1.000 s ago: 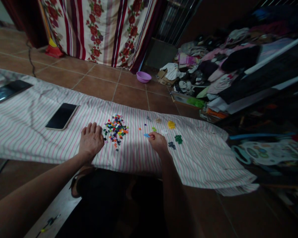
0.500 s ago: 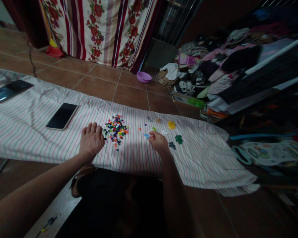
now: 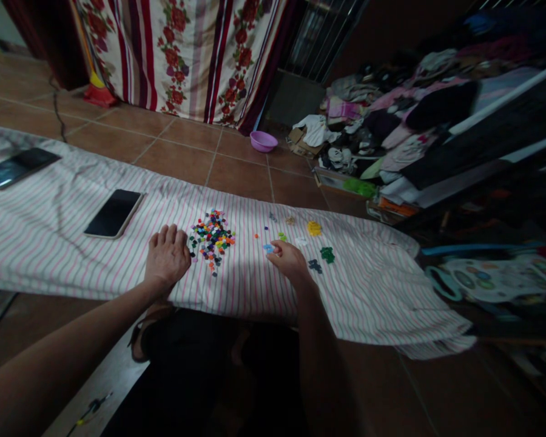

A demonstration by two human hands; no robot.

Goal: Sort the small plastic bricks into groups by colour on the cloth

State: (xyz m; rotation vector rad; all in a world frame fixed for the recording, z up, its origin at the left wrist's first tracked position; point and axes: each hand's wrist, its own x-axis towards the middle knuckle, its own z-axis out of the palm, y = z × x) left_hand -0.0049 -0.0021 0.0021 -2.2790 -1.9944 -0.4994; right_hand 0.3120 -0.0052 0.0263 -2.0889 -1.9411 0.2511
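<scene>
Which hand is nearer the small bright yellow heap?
Right. The right hand is left of the yellow heap, nearer the body; the left hand is farther left, beside the multicoloured pile of pieces.

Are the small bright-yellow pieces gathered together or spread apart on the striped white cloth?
Gathered: the small bright-yellow pieces lie in one compact clump on the striped white cloth.

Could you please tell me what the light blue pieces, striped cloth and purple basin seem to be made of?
The light blue pieces are probably plastic, given their bright, even colour; their finish is unclear. The striped cloth looks like matt fabric, with soft wrinkles and a draped edge. The purple basin is likely plastic, smooth in look, with uniform colour.
</scene>
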